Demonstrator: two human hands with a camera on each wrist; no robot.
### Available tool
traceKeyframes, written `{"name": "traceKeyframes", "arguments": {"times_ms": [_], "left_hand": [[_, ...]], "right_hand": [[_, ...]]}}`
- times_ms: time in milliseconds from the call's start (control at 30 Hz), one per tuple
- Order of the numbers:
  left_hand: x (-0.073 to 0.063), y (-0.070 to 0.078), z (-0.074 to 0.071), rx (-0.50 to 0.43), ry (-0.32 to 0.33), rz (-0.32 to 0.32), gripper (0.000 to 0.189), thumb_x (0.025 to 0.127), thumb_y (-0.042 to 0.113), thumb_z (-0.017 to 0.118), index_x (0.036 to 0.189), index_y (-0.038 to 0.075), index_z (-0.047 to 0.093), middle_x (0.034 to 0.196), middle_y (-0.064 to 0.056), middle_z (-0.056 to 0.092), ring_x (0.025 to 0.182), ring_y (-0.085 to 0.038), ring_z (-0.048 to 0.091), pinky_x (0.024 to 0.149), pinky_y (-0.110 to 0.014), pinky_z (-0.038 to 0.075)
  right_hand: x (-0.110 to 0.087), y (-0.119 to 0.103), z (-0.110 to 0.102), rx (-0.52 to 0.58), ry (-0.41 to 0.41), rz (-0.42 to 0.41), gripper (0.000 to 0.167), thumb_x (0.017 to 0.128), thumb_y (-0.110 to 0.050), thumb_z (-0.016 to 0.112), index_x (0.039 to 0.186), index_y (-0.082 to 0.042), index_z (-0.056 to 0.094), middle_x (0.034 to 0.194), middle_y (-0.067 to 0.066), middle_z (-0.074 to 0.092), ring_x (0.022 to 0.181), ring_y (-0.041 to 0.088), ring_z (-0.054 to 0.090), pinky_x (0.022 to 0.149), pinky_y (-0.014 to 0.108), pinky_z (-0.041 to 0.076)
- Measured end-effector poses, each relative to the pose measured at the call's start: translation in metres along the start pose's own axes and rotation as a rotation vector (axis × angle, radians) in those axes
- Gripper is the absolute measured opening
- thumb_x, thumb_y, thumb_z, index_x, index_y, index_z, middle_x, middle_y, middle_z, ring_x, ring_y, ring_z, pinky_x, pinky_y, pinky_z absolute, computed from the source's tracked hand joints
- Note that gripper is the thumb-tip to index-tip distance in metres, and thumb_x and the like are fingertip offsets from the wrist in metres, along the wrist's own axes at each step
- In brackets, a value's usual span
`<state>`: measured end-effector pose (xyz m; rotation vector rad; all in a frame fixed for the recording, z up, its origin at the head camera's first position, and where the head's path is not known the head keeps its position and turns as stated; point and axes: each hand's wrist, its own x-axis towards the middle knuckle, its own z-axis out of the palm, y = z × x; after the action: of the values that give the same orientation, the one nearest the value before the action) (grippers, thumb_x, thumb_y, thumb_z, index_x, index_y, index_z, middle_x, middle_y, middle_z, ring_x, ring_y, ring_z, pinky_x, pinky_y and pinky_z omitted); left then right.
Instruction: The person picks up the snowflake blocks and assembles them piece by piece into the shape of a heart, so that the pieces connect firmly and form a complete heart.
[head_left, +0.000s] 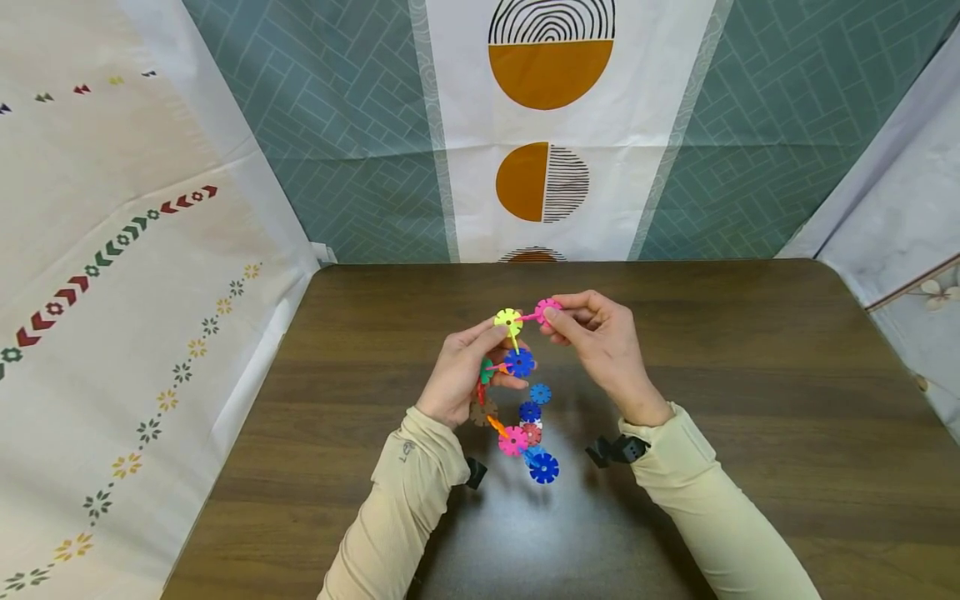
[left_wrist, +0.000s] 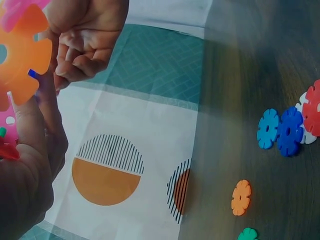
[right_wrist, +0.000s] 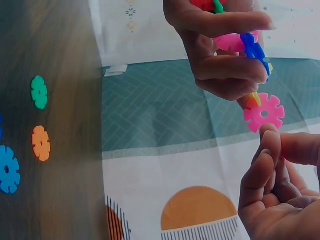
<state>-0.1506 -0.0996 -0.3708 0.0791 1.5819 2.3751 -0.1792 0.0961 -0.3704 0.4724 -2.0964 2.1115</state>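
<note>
My left hand (head_left: 459, 371) holds a chain of notched plastic discs, its thumb and fingers pinching near a yellow disc (head_left: 508, 322). A blue disc (head_left: 520, 362) and a green disc (head_left: 486, 372) sit by its fingers. Below them the chain continues through a brown disc (head_left: 483, 412) and a pink disc (head_left: 513, 441) to a dark blue disc (head_left: 543, 468). Across from it, my right hand (head_left: 600, 342) pinches a pink disc (head_left: 547, 311) between thumb and fingers. Another pink disc (right_wrist: 264, 113), edge-on in the head view, links that one to the yellow disc.
Loose discs lie on the brown table (head_left: 360, 467): a light blue disc (head_left: 540, 393), a darker blue disc (left_wrist: 290, 131), a red disc (left_wrist: 312, 107), an orange disc (left_wrist: 241, 197) and a green disc (right_wrist: 39, 92). A patterned cloth (head_left: 360, 125) hangs behind the table's far edge.
</note>
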Motion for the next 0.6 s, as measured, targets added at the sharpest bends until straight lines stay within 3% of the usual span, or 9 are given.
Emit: {"name": "traceKeyframes", "arguments": {"times_ms": [167,367,500,600], "left_hand": [[0.001,-0.001,0.002,0.01,-0.023,-0.011,0.032,0.098,0.028,0.059,0.105,-0.003,0.062,0.1,-0.018,0.065,0.066,-0.026,0.071,0.067,-0.039,0.058],[0.0,0.0,0.001,0.031,-0.025,-0.002,0.034,0.098,0.029,0.059,0.114,-0.001,0.062,0.105,-0.022,0.065,0.069,-0.024,0.071,0.066,-0.039,0.058],[0.001,0.0,-0.002,0.041,0.013,-0.005,0.033,0.098,0.029,0.059,0.117,0.003,0.063,0.104,-0.019,0.066,0.073,-0.024,0.069,0.068,-0.041,0.058],[0.001,0.0,-0.006,0.043,0.032,0.004,0.031,0.098,0.028,0.058,0.118,0.005,0.063,0.105,-0.019,0.067,0.076,-0.025,0.069,0.068,-0.041,0.058]], "right_hand": [[0.001,0.001,-0.002,-0.02,-0.001,-0.017,0.024,0.091,-0.012,0.069,0.108,0.005,0.067,0.088,0.017,0.072,0.071,0.025,0.07,0.068,0.029,0.058],[0.002,0.002,-0.008,-0.059,-0.06,-0.006,0.03,0.096,-0.021,0.062,0.117,0.001,0.065,0.089,0.015,0.071,0.071,0.026,0.068,0.069,0.033,0.058],[0.002,0.009,-0.012,-0.166,-0.086,0.082,0.036,0.103,-0.032,0.048,0.123,-0.004,0.06,0.091,0.014,0.068,0.074,0.028,0.066,0.068,0.036,0.056],[0.001,0.023,-0.013,-0.319,-0.184,0.177,0.035,0.103,-0.03,0.049,0.122,-0.003,0.058,0.094,0.013,0.065,0.079,0.028,0.064,0.069,0.033,0.054]]}}
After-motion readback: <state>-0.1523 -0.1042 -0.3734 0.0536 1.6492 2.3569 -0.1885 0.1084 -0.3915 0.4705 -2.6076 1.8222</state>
